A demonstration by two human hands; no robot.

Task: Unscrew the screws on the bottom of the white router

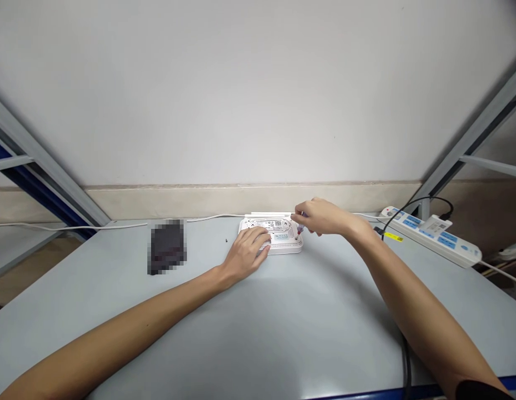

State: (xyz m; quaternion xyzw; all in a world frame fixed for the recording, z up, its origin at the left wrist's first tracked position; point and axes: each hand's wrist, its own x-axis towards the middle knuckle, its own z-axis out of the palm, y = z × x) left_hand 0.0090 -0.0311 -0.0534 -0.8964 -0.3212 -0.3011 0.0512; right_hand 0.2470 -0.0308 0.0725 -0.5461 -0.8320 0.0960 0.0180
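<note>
A white router (278,250) lies underside up at the back of the table, showing labels and vent holes. My left hand (246,253) rests on its left part with the fingers stretched out over the casing. At the router's right end, my right hand (318,215) is closed around a small screwdriver (300,228). The screwdriver stands nearly upright, its lower end at the router's front right corner. Most of its handle is hidden by my fingers. A tiny dark piece, perhaps a screw (226,240), lies on the table left of the router.
A blurred dark object (167,246) lies left of my left hand. To the right, a white power strip (432,236) carries a plug and a black cable (406,361). A white cord (95,227) runs along the wall (249,111). Metal posts frame the grey table (241,344).
</note>
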